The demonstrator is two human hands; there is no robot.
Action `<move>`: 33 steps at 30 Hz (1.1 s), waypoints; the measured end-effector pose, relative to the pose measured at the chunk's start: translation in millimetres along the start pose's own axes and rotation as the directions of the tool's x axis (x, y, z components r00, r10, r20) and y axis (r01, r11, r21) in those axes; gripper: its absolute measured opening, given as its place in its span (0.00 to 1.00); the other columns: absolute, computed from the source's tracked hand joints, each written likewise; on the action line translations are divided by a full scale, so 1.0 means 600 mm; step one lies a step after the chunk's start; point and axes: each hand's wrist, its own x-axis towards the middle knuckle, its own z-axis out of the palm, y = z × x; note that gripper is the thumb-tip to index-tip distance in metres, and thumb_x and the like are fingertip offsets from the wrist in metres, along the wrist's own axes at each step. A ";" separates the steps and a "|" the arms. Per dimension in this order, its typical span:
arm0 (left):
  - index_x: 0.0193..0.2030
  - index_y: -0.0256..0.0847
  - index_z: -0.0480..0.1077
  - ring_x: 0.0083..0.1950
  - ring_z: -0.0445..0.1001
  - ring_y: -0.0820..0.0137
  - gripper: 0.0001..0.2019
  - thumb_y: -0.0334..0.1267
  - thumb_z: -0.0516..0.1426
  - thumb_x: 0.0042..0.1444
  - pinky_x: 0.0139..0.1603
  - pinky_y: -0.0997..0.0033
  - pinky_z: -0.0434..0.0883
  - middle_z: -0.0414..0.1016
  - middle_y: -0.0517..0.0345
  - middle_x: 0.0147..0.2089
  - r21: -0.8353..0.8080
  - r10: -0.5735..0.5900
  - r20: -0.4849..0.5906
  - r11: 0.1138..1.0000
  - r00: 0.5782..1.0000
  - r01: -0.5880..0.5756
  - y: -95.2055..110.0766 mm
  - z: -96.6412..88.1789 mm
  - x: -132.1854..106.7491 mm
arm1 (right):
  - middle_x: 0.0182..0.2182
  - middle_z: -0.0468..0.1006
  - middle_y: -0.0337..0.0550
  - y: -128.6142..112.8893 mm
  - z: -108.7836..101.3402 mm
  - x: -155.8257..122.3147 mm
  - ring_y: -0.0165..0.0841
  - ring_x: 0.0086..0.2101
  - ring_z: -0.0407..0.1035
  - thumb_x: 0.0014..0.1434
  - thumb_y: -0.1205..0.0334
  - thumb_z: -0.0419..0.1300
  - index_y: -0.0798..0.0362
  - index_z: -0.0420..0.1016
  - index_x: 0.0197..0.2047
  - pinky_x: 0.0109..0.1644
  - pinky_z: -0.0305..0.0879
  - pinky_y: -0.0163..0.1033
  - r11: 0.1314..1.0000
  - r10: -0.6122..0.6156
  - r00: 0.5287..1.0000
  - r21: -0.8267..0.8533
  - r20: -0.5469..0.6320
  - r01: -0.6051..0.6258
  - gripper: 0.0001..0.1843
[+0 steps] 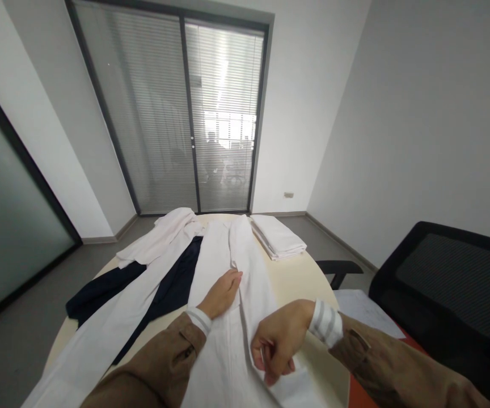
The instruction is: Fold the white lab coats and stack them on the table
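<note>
A long white garment lies lengthwise on the round table in front of me, its right side folded over in a long strip. My left hand is at the middle of it, fingers together and closed on the cloth along the fold line. Nearer to me, my right hand pinches the garment's right edge, thumb and fingers curled round the fabric. Which kind of garment it is I cannot tell for sure. Part of the cloth is hidden under both hands.
On the cream round table, a folded white stack sits at the far right. To the left lie a loose white garment and dark navy cloth. A black office chair stands at the right, with white paper beside it.
</note>
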 end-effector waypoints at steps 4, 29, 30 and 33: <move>0.50 0.38 0.76 0.59 0.73 0.61 0.18 0.41 0.47 0.68 0.65 0.57 0.65 0.78 0.46 0.54 0.071 -0.009 -0.089 0.997 0.996 0.016 -0.009 -0.001 0.003 | 0.23 0.76 0.25 0.001 0.007 0.042 0.30 0.22 0.73 0.26 0.63 0.82 0.47 0.63 0.38 0.29 0.74 0.34 0.994 0.103 0.972 0.024 0.212 -0.110 0.39; 0.59 0.38 0.70 0.68 0.62 0.53 0.19 0.35 0.57 0.60 0.68 0.46 0.63 0.65 0.40 0.65 0.328 0.064 -0.026 0.943 0.998 -0.052 -0.027 0.010 -0.014 | 0.31 0.79 0.41 0.060 -0.112 -0.005 0.32 0.33 0.75 0.59 0.60 0.59 0.54 0.72 0.41 0.41 0.71 0.38 0.893 -0.391 0.510 -0.182 -0.766 0.411 0.08; 0.60 0.37 0.69 0.68 0.62 0.53 0.20 0.34 0.56 0.61 0.69 0.46 0.63 0.64 0.39 0.65 0.337 0.060 -0.025 0.940 0.998 -0.048 -0.027 0.011 -0.015 | 0.36 0.80 0.45 0.071 -0.128 0.005 0.35 0.38 0.75 0.60 0.60 0.59 0.54 0.73 0.41 0.46 0.71 0.42 0.897 -0.390 0.313 -0.281 -0.866 0.340 0.09; 0.62 0.35 0.66 0.68 0.62 0.55 0.21 0.33 0.54 0.62 0.69 0.48 0.63 0.65 0.40 0.65 0.351 0.047 -0.017 0.936 0.999 -0.038 -0.030 0.012 -0.014 | 0.54 0.76 0.53 0.103 -0.162 0.048 0.42 0.56 0.69 0.62 0.56 0.59 0.53 0.74 0.52 0.64 0.60 0.52 0.856 -0.498 0.073 -0.476 -0.864 0.201 0.17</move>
